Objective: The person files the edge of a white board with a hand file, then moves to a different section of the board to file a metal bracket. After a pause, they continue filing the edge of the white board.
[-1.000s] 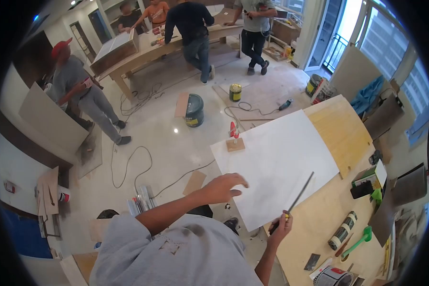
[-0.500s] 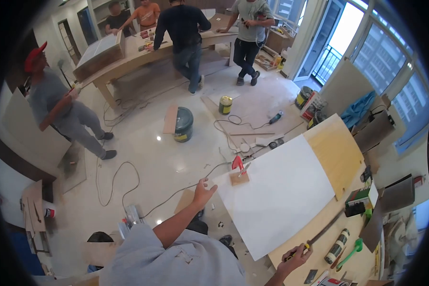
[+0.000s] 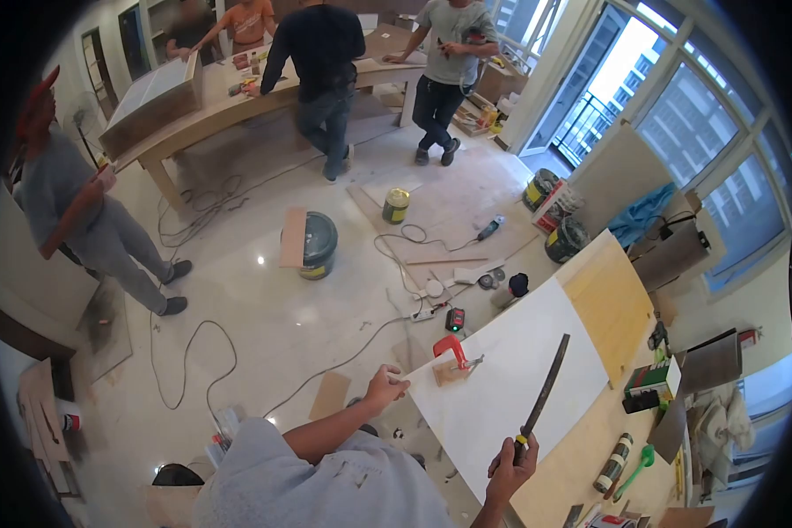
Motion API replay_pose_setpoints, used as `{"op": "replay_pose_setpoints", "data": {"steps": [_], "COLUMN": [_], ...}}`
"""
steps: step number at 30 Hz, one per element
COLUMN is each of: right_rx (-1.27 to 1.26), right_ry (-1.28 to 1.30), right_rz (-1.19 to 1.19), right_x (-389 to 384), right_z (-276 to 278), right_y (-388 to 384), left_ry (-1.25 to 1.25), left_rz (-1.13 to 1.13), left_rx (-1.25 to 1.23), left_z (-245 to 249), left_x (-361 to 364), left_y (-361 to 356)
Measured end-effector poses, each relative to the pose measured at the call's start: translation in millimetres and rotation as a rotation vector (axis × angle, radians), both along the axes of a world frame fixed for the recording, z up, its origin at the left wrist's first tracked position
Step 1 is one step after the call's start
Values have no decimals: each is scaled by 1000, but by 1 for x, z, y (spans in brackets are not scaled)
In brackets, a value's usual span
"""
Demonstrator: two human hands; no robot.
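Head camera: the right hand (image 3: pixel 512 468) is wrapped firmly around the handle of a long, dark-bladed tool (image 3: pixel 547 387) (a band of yellow shows near the base of the blade), whose blade slants upward over the white sheet (image 3: pixel 493 409). The left hand (image 3: pixel 385 389) is stretched forward to the sheet's near left corner with its fingers bent; at this size I cannot tell whether they pinch the edge or lie just beside it. Close to that hand, a red clamp (image 3: pixel 451 349) stands at the edge of the white sheet, with a small wooden block (image 3: pixel 451 376) under it. Beyond the sheet lies a yellowish board (image 3: pixel 600 286), and along its right side runs a pale tan work surface (image 3: pixel 550 484), bearing a dark banded roll (image 3: pixel 613 462), a bright green tool (image 3: pixel 635 473) and a green box (image 3: pixel 653 378). On the floor past the sheet are a black device with a green light (image 3: pixel 454 319), a corded power tool (image 3: pixel 491 228), a yellow-labelled can (image 3: pixel 396 206) and a large bucket (image 3: pixel 319 249) with a brown panel (image 3: pixel 293 239) at its side. Farther back, several people gather around a long wooden table (image 3: pixel 238 106), and a person in grey (image 3: pixel 79 202) stands at the left.
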State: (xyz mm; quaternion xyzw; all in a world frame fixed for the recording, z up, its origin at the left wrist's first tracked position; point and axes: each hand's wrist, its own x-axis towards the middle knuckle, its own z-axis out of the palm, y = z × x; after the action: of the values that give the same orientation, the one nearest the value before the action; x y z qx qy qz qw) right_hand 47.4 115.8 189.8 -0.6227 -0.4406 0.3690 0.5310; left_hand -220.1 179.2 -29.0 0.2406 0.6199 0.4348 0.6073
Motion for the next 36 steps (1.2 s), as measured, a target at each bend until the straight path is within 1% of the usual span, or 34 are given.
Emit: {"op": "replay_pose_setpoints", "data": {"steps": [2, 4, 5, 6, 8, 9, 11, 14, 17, 19, 23, 24, 25, 27, 30, 32, 33, 34, 35, 36], "right_rx": [16, 47, 16, 41, 74, -62, -106, -157, -210, -229, -329, -349, -366, -348, -284, -168, -195, -219, -243, -260], "right_ry": [-14, -69, -82, -217, -459, -528, -542, -596, -626, -623, -736, -744, -751, -721, -673, -637, -645, -647, -645, -644], "right_rz": [22, 46, 86, 152, 266, 324, 458, 544, 581, 604, 643, 657, 669, 723, 791, 837, 874, 906, 934, 923], "right_x": [-14, -28, -34, -37, -53, -61, -70, -74, -77, -79, -79, -84, -89, -98, -114, -124, -124, -125, -126, -128], "right_z": [-1, -8, -7, -12, -3, 13, 18, 7, 4, 9, 4, 5, 7, 14, 15, 1, -2, -5, -7, -3], "right_y": [8, 14, 14, 16, 16, 15, 15, 15, 18, 22, 36, 41, 47, 50, 55, 56, 57, 56, 56, 59], "left_ry": [-8, 95, 146, 192, 287, 316, 377, 372, 252, 100, -131, -166, -245, -412, -628, -724, -770, -809, -845, -877], "left_rz": [-126, -226, -277, -310, -376, -409, -465, -510, -451, -347, -122, -88, -36, 63, 292, 434, 504, 470, 432, 389], "left_rx": [27, 38, 48, 50, 41, 76, 137, 259, 209, 94, -70, -46, -38, -35, -3, -29, -40, -15, 9, 33], "left_z": [-9, -1, 4, -1, -16, -16, -12, -18, -6, -17, -29, -13, -10, -9, -9, 26, 40, 21, -7, -23], "left_x": [-9, -21, -25, -27, -32, -33, -38, -42, -48, -57, -77, -81, -89, -96, -99, -97, -96, -98, -100, -107], "left_y": [7, 12, 15, 21, 24, 29, 34, 41, 45, 43, 40, 36, 37, 31, 30, 30, 30, 30, 27, 30]}}
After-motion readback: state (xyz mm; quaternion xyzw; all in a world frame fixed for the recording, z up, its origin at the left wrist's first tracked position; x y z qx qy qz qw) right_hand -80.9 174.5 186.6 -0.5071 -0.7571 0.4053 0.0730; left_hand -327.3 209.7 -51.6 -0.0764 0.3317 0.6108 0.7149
